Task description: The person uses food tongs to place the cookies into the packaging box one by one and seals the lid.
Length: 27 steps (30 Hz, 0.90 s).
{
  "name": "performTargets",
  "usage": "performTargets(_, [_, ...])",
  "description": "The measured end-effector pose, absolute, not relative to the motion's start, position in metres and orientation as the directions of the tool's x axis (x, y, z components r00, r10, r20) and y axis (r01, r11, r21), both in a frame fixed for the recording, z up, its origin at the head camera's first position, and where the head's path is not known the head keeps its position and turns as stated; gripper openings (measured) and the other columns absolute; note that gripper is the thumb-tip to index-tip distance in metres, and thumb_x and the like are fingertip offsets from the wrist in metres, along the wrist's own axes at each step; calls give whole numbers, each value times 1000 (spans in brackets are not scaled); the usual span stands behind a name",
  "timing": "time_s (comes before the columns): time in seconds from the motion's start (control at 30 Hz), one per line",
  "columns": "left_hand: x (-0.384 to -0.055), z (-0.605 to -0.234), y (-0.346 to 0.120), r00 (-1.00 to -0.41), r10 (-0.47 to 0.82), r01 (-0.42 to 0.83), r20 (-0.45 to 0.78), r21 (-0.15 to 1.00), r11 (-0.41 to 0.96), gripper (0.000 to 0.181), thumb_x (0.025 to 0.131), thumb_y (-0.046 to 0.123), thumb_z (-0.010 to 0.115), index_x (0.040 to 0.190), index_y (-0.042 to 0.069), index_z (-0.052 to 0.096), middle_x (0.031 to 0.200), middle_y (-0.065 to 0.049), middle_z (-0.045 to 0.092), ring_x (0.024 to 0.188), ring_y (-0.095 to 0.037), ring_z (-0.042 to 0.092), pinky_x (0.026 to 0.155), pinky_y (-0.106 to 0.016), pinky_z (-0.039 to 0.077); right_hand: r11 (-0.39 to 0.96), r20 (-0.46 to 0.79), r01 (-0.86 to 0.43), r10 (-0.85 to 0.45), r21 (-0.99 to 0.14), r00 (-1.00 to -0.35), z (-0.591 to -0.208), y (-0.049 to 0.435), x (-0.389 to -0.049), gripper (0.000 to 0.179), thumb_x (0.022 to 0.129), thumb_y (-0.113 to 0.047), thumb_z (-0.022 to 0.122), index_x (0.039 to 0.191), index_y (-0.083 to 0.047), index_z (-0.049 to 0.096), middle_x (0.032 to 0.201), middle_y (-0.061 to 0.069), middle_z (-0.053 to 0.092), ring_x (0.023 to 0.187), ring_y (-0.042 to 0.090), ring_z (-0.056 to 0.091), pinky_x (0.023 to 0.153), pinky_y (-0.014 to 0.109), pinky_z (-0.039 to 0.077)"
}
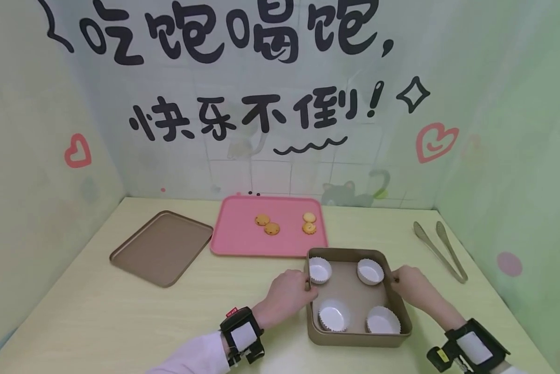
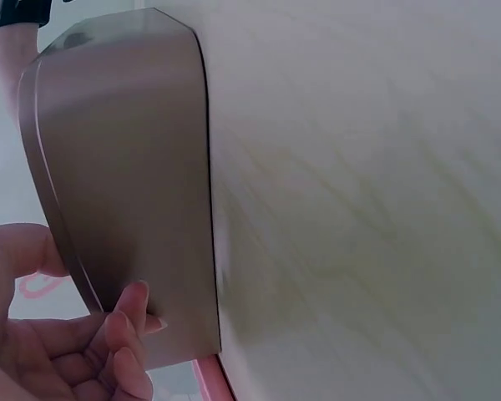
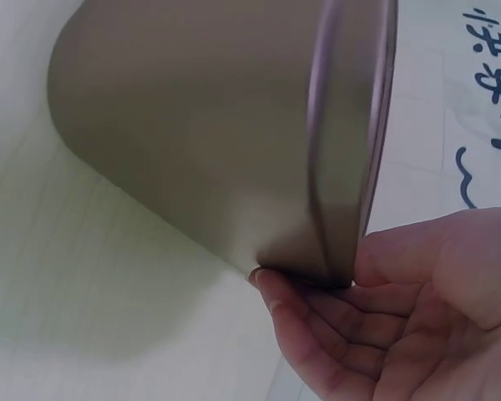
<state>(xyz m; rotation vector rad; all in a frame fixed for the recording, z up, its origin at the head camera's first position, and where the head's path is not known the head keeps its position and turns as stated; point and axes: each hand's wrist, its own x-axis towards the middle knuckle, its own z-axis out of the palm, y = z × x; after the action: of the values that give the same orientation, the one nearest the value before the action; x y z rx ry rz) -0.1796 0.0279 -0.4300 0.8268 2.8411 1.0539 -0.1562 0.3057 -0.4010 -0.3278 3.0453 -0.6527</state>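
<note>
Between my two hands is a deep, square, bronze-coloured baking pan [image 1: 358, 340] with rounded corners. Inside it, several white fluted paper baking cups [image 1: 334, 315] stand near the corners. My left hand [image 1: 286, 295] pinches the pan's left rim, thumb on the edge and fingers curled below it, as the left wrist view shows against the pan's outer wall [image 2: 125, 184]. On the opposite side my right hand [image 1: 415, 288] grips the right rim near the back corner. In the right wrist view its thumb and fingers [image 3: 292, 322] close on the rim's edge.
Behind the pan lies a pink tray [image 1: 235, 228] with several cookies [image 1: 272, 229], its front right corner close to the pan's back left. A flat bronze baking sheet [image 1: 163, 249] is at the left. Metal tongs [image 1: 440, 252] lie at the right. Walls enclose the table [image 1: 121, 322].
</note>
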Motion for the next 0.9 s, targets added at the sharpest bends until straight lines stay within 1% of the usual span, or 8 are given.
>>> performTargets(0.13, [-183,-431,17,-884,434,438,172,626,645,35,79,17,58,51,15,37,44,11,28,37,-2,30,37,-20,24,892,35,-211,-215,-399,-976,-400,293,-158,38,77,8,50,55,-15,29,52,-8,21,46,6,23,44,22,23])
performTargets(0.27, [-187,-431,5,-901,399,410,169,632,658,37,79,18,58,49,16,37,42,12,27,36,-3,30,36,-20,24,890,28,-217,-224,-401,-974,-399,280,-162,37,77,8,50,54,-14,30,52,-8,22,46,6,24,44,22,23])
performTargets(0.43, [-189,-430,-11,-912,373,393,172,627,672,38,79,18,59,48,15,38,41,12,26,35,-3,29,36,-20,22,889,-3,-196,-217,-414,-976,-398,262,-166,37,79,7,50,55,-14,31,51,-7,22,46,6,24,44,22,22])
performTargets(0.57, [-189,-429,-24,-917,357,387,179,616,686,37,78,18,59,48,15,37,41,12,26,36,-3,29,36,-21,22,883,-4,-201,-223,-423,-975,-397,249,-168,37,79,7,51,55,-13,31,51,-7,22,46,7,24,45,22,22])
performTargets(0.9, [-190,-429,-52,-945,294,318,145,628,710,34,78,19,60,49,14,41,42,11,31,37,-6,34,37,-22,25,880,12,-225,-242,-419,-970,-402,221,-174,33,76,5,53,53,-11,35,51,-6,24,47,8,27,45,23,23])
